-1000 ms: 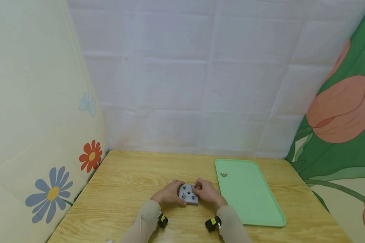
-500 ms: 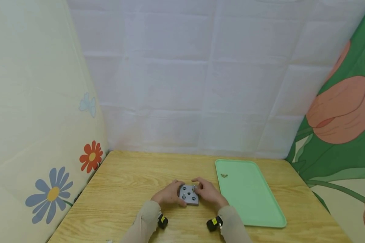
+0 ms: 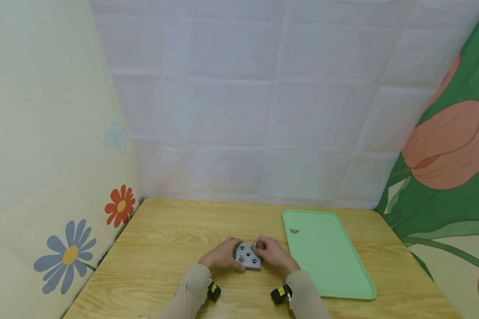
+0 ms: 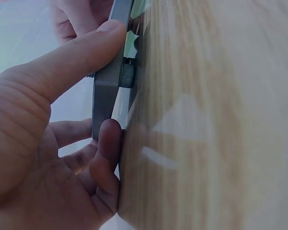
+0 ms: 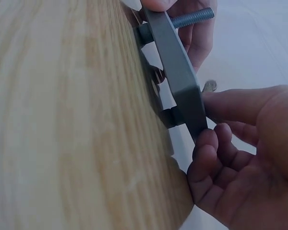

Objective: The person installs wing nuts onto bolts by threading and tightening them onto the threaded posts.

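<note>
A grey metal plate (image 3: 248,262) with several holes sits low over the table, raised on the heads of bolts that pass up through it. My left hand (image 3: 222,254) grips its left side, thumb on the near edge and fingers round the far side. One bolt (image 5: 194,18) sticks up bare, threads showing. Over the plate's far right corner, my right hand (image 3: 274,253) pinches a small wing nut at the second bolt; only a rounded metal ear (image 5: 210,86) shows past the fingers. Below the plate, a knurled bolt head (image 4: 127,74) appears in the left wrist view.
Right of my hands lies a light green tray (image 3: 329,252), with a small brass-coloured wing nut (image 3: 294,231) near its far left corner. A small pale object (image 3: 143,317) is at the table's near edge. A white cloth (image 3: 223,110) hangs behind the wooden table (image 3: 175,226).
My right index finger was lifted off the bolt half a second ago and has now curled back onto the small piece there. The left hand and the plate stay in place.
</note>
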`<state>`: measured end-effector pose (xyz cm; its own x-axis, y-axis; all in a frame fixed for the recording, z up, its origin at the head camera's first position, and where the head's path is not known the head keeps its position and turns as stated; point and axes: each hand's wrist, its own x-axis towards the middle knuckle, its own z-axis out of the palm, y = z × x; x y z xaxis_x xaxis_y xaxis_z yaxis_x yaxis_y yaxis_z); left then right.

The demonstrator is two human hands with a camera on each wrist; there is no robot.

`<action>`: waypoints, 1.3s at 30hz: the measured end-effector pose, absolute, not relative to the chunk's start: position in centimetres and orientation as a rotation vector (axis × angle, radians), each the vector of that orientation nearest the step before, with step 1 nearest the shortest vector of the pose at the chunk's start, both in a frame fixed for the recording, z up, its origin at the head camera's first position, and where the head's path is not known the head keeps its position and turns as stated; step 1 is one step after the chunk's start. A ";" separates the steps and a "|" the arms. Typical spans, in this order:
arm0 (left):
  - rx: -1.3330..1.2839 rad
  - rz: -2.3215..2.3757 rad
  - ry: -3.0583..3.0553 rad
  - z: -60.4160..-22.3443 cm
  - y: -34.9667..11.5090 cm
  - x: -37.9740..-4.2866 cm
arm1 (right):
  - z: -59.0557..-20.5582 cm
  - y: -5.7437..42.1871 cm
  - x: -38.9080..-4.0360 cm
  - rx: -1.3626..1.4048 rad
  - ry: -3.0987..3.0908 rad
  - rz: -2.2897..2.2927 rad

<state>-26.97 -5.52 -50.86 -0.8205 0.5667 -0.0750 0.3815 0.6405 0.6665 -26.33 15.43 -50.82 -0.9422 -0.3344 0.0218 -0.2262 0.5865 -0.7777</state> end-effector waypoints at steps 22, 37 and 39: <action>0.776 0.963 2.589 -50.9 -5.5 -26.7 | -50.9 15.8 -26.2 -0.472 2.657 -1.255; 0.770 0.954 2.589 -50.5 -5.5 -26.6 | -51.3 15.7 -26.4 -0.524 2.718 -1.245; 0.768 0.959 2.584 -50.5 -5.5 -26.6 | -51.4 15.6 -26.4 -0.495 2.723 -1.256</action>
<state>-26.64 -5.48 -50.52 -0.8197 0.5680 -0.0735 0.3825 0.6384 0.6679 -26.39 15.63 -51.39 -0.9418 -0.3336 0.0426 -0.2489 0.6065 -0.7551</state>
